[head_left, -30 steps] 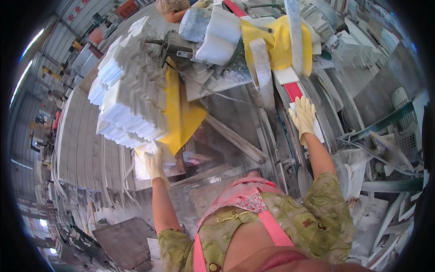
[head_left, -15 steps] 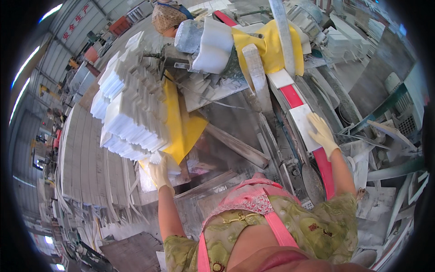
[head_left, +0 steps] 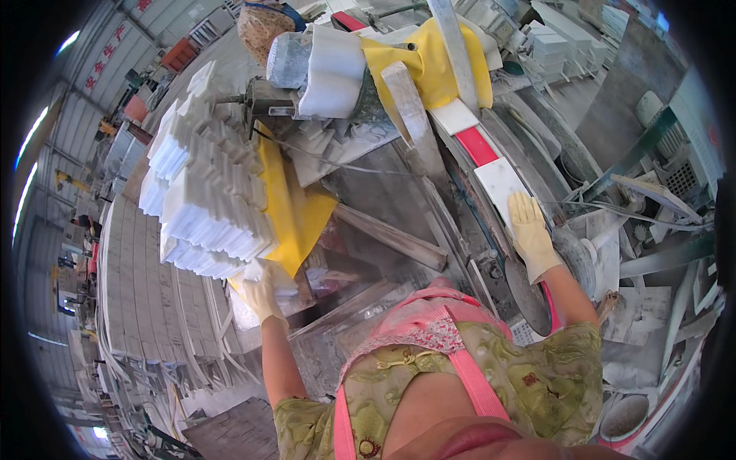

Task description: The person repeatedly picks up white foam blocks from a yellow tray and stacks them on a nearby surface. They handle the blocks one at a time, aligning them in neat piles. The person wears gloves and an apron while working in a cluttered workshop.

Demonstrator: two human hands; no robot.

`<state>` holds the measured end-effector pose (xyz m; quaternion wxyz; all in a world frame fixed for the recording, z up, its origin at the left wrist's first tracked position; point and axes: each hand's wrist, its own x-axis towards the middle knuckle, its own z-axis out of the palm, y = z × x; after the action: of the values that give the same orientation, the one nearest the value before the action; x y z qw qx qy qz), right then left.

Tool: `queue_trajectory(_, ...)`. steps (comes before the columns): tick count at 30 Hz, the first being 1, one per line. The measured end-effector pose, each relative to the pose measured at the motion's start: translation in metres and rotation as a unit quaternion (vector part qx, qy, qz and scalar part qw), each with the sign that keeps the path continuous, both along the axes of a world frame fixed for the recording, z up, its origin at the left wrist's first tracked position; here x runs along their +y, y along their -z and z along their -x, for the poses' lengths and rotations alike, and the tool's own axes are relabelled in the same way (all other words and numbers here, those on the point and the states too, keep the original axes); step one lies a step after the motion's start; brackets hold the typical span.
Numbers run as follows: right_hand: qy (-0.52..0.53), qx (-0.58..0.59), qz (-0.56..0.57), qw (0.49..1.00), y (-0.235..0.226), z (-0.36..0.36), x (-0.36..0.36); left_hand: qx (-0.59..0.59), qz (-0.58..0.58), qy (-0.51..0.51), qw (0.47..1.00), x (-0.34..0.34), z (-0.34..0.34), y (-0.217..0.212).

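My right hand (head_left: 529,236), in a pale glove, lies flat with straight fingers on the near end of a white stone tile (head_left: 494,180). That tile rests on a narrow red belt (head_left: 477,146), with another white tile (head_left: 454,116) farther along it. On the left, my gloved left hand (head_left: 261,295) is at the low near corner of a tall stack of white tiles (head_left: 207,207). Its fingers are curled around a small white part, and I cannot make out whether this belongs to a tile. Yellow sheeting (head_left: 295,222) hangs beside the stack.
A yellow cover (head_left: 429,65) drapes over the machine ahead, beside upright grey posts (head_left: 410,107). A wooden beam (head_left: 395,236) slants between my arms. Offcuts and slabs (head_left: 636,330) crowd the right side. Long grey boards (head_left: 138,291) lie beyond the stack at left.
My view has shifted slightly. My right hand has slid toward the near end of the tile and its fingers now lie closer together. My left hand stays at the stack's low corner.
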<state>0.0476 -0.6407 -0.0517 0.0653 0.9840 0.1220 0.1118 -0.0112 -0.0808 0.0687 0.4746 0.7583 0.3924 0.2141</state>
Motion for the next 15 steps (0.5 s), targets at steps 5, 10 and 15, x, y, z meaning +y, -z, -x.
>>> queue_trajectory(5,-0.058,-0.062,-0.043,0.995,-0.011,-0.015,-0.011,0.014,-0.001,-0.018,1.0,0.006,-0.002,0.008)
queue_trajectory(10,-0.075,-0.044,0.025,0.996,-0.023,-0.04,0.009,0.024,-0.006,0.009,1.0,0.035,-0.006,0.03)
queue_trajectory(15,-0.044,0.045,0.071,0.995,-0.03,-0.044,0.018,-0.011,-0.045,-0.028,0.999,0.033,-0.007,0.036)
